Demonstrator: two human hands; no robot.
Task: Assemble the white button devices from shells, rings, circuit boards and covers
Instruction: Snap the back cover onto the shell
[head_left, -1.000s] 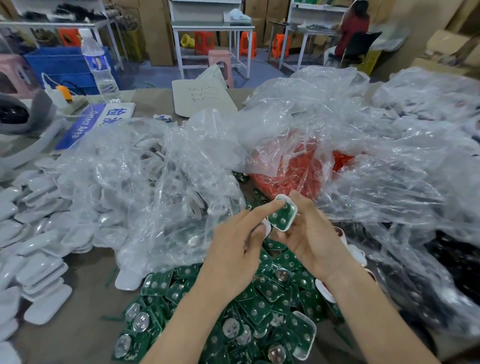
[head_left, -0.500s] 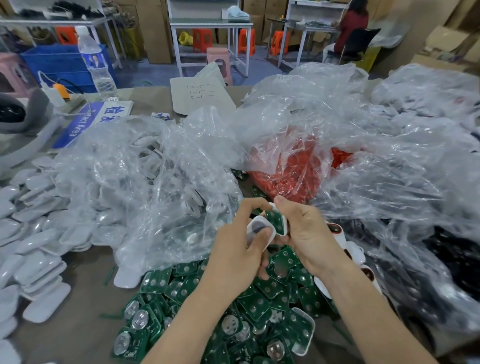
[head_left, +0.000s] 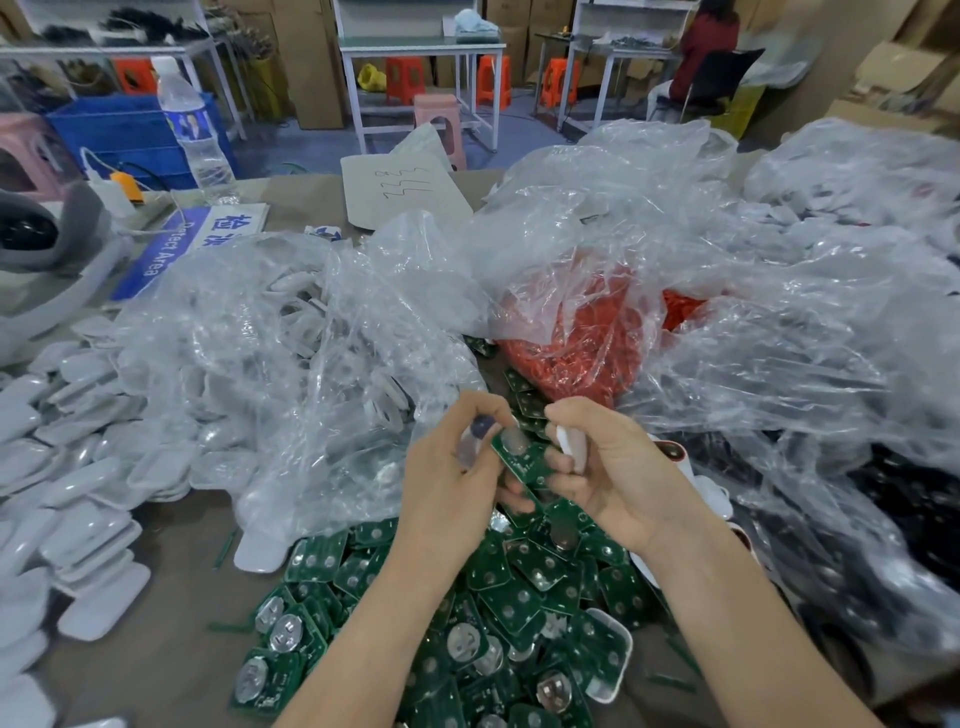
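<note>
Left hand (head_left: 447, 478): my fingers curl round a blurred white cover (head_left: 474, 439) with a dark spot. Right hand (head_left: 618, 467): fingers clamp a white shell (head_left: 571, 447). Green board (head_left: 519, 460) tilted between both hands, above the board pile (head_left: 509, 623). Blue sign (head_left: 156, 254) reads "Defect Area".
</note>
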